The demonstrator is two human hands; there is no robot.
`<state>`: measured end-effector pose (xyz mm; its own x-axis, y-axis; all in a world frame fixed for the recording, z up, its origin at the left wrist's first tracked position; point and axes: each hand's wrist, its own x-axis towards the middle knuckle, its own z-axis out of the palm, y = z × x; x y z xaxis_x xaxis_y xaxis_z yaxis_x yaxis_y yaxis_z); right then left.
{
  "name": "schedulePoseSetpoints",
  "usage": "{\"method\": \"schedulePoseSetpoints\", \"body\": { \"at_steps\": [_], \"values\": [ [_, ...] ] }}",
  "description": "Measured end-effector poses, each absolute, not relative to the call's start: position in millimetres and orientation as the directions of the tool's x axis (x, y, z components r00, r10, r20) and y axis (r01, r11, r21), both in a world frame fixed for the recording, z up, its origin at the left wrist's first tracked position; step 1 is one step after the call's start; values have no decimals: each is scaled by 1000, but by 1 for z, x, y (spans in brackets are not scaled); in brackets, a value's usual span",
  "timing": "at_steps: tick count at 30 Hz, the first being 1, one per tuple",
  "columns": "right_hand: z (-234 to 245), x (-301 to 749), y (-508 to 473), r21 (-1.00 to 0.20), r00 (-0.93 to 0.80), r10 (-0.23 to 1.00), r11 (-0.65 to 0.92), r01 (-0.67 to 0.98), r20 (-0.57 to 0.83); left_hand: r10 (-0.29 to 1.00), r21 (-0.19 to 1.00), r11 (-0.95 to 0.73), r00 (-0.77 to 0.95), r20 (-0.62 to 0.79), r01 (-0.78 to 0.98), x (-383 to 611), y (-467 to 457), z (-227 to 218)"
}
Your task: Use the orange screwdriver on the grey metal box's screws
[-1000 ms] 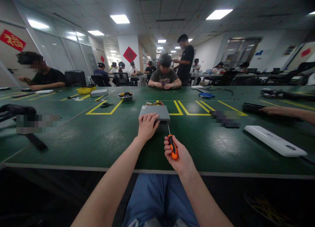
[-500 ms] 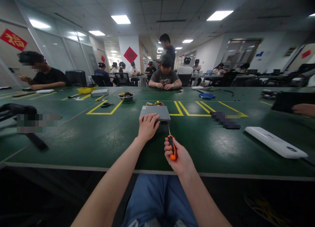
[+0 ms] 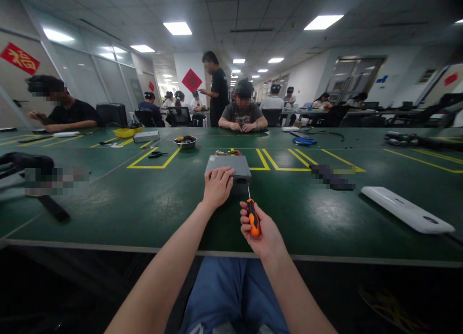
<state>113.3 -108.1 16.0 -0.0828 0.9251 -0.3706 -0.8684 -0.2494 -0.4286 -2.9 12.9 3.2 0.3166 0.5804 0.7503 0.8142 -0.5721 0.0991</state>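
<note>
My left hand [image 3: 217, 187] lies on top of a grey metal box [image 3: 236, 165], probably a power supply unit, with its fingers curved over the near edge and holding it in place. A small bundle of coloured wires [image 3: 227, 152] shows at the box's far end. My right hand [image 3: 259, 229] grips an orange-and-black screwdriver [image 3: 254, 218] upright in front of the box. The screwdriver's thin shaft [image 3: 248, 191] points up towards the box's near end, and its tip is close to that face, with contact hard to judge.
The box stands on a long green work table [image 3: 311, 213] with yellow tape outlines. A white oblong case [image 3: 407, 210] lies to the right. Scissors [image 3: 157, 154], a steel bowl [image 3: 185, 142] and a yellow tray [image 3: 125, 132] lie farther off. Several co-workers sit around the table.
A standing person has moved left behind the seated co-worker opposite. A co-worker's hand at the right has withdrawn from the table. My hands and the box have barely moved.
</note>
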Motion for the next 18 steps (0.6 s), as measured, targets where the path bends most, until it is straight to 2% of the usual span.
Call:
{"method": "schedulePoseSetpoints", "body": {
  "at_steps": [6, 14, 18],
  "values": [
    [10, 112, -104, -459, 22, 932, -157, -875, -361, 571, 89, -582, 329, 752, 808, -3, 12, 4],
    [8, 115, -105, -457, -73, 940, -228, -860, -333, 572, 88, -572, 320, 756, 815, -3, 14, 3],
    [4, 114, -102, -488, -24, 952, -179, -855, -306, 574, 85, -574, 326, 751, 814, -3, 14, 3]
  ]
}}
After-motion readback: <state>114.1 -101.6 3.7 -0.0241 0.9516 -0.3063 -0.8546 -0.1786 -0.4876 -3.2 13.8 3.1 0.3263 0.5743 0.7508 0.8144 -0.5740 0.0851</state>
